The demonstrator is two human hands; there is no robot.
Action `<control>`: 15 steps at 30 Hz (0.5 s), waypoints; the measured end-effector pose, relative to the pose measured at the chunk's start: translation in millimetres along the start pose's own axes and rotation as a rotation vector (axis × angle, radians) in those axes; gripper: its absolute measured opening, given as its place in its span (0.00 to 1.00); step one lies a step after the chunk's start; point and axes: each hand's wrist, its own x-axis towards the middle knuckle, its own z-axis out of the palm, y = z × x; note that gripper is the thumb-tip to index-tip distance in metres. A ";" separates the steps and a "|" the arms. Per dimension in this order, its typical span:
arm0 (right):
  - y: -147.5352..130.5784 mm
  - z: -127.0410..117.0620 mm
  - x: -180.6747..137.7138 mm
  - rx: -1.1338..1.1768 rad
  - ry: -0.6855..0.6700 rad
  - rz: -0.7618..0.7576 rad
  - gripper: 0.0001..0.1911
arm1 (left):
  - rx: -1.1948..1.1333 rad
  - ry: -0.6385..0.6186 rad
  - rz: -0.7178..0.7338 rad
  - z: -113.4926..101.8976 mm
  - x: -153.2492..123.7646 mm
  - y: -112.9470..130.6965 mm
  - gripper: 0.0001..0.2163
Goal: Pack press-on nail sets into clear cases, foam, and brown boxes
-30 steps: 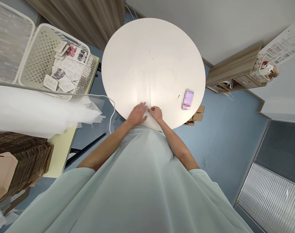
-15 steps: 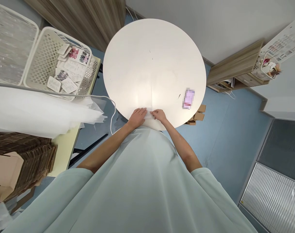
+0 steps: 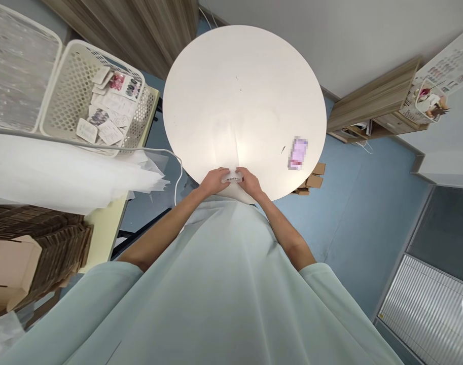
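My left hand and my right hand face each other at the near edge of a round white table. Between them they grip a small flat clear-and-white packet, with dark marks along its near side. Its contents are too small to make out. Fingers of both hands are curled round the packet's two ends. A thin white sheet lies on the tabletop just beyond the hands, stretching away from them. Whether the packet rests on this sheet, I cannot tell.
A blurred purple item lies at the table's right. On the left stand a white basket of cards, a stack of white sheets and folded cardboard boxes. A white cable hangs beside the table. Small cartons sit below right.
My right hand has gone from a pinch at the sheet to gripping the packet's right end. My left hand, earlier flat on it, now holds its left end. The packet appears tilted up.
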 end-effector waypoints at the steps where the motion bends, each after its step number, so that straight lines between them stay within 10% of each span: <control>1: 1.1 -1.1 2.2 0.023 0.005 0.002 0.21 | -0.031 0.012 -0.030 -0.6 -0.2 -1.1 0.27; 15: -10.9 -11.5 53.7 0.036 0.091 0.235 0.15 | -0.297 0.256 -0.481 -4.2 20.3 -3.7 0.17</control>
